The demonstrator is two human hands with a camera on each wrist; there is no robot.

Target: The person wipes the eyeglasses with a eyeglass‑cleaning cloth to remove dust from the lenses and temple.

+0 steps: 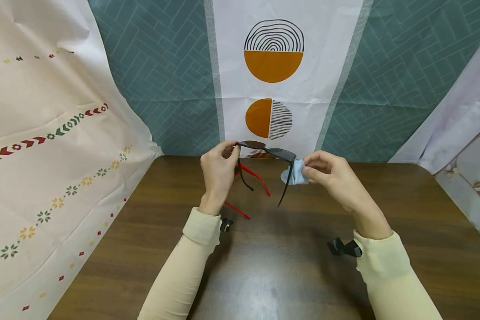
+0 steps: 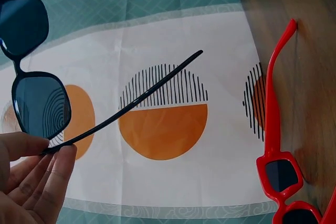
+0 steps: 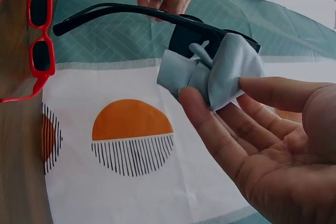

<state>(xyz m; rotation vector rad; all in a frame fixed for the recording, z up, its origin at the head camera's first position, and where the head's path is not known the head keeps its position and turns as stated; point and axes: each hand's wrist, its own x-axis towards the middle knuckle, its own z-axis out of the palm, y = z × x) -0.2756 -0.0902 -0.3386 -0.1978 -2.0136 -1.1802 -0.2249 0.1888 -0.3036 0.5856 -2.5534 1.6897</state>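
Black sunglasses point(image 1: 281, 154) are held up over the table, their temples hanging toward me. My left hand point(image 1: 221, 171) pinches them at the left hinge; in the left wrist view thumb and fingers grip the frame beside the temple point(image 2: 131, 106). My right hand point(image 1: 331, 174) holds a light blue cloth point(image 1: 299, 172) at the right end of the sunglasses. Seen from the right wrist, the bunched cloth point(image 3: 231, 72) lies against the right lens area, between thumb and fingers. Part of that lens is hidden behind it.
Red sunglasses point(image 2: 270, 108) with dark lenses stand on the brown wooden table point(image 1: 272, 266), partly hidden behind my left hand. A patterned teal and white cloth point(image 1: 164, 80) hangs at the back. A cream printed cloth point(image 1: 44, 111) drapes along the left side.
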